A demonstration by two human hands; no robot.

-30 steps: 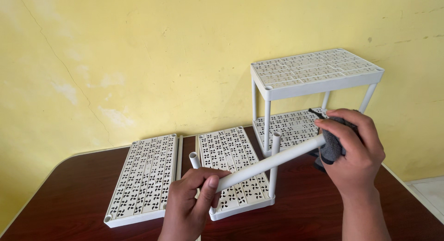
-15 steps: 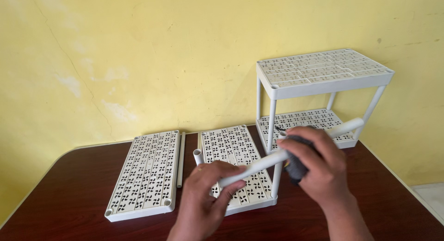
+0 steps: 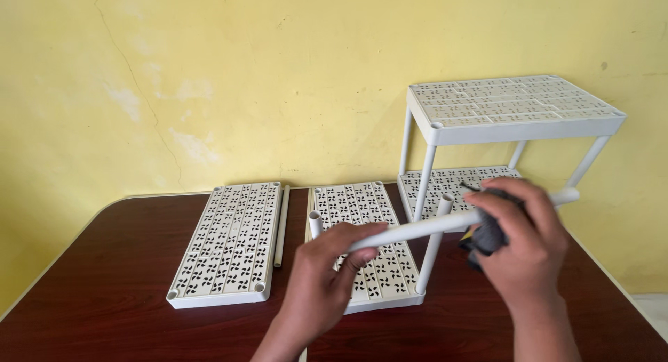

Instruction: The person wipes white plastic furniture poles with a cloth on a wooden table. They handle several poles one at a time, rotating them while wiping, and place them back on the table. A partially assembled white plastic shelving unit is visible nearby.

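My left hand [image 3: 321, 273] grips the near end of a long white plastic tube [image 3: 431, 225], which slants up to the right. My right hand [image 3: 520, 249] holds a dark grey cloth [image 3: 487, 232] wrapped around that tube near its far end. Under the tube lies a white perforated shelf panel [image 3: 362, 216] with two short upright tubes [image 3: 433, 245] in its near corners.
Another flat perforated panel [image 3: 229, 240] lies to the left with a loose tube [image 3: 281, 224] beside it. An assembled two-tier white rack [image 3: 508, 115] stands at the back right against the yellow wall. All rest on a dark brown table [image 3: 104, 292].
My right hand slid the cloth down the tube toward my left hand, then back out toward the far end. The view shifted slightly left.
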